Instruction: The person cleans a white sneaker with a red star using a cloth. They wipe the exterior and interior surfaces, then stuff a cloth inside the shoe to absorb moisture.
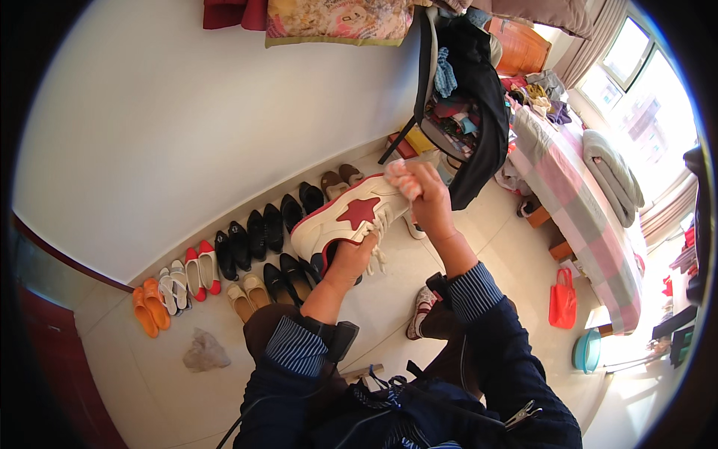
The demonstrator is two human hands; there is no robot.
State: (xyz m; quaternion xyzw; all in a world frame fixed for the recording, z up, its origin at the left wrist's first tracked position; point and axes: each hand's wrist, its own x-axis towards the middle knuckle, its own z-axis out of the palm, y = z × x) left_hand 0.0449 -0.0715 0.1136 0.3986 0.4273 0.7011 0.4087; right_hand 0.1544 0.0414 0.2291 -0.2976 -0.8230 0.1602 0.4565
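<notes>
A cream sneaker (321,228) with a dark red star and red trim is held up in front of me, its toe pointing to the upper right. My left hand (346,268) grips it at the opening, the thumb by the loose white laces (380,238) and the other fingers hidden in or behind the shoe. Wadded in my closed right hand (434,200) is a pink-and-white cloth (402,179), which touches or nearly touches the toe. Part of another light shoe (413,226) shows on the floor beneath.
Along the wall stand several pairs: orange slippers (152,305), red-and-white flats (203,271), black shoes (238,243) and brown shoes (334,184). A crumpled plastic bag (206,352) lies at left. A loaded chair (470,112), bed (580,198), red bag (562,301) and teal basin (588,352) are rightward.
</notes>
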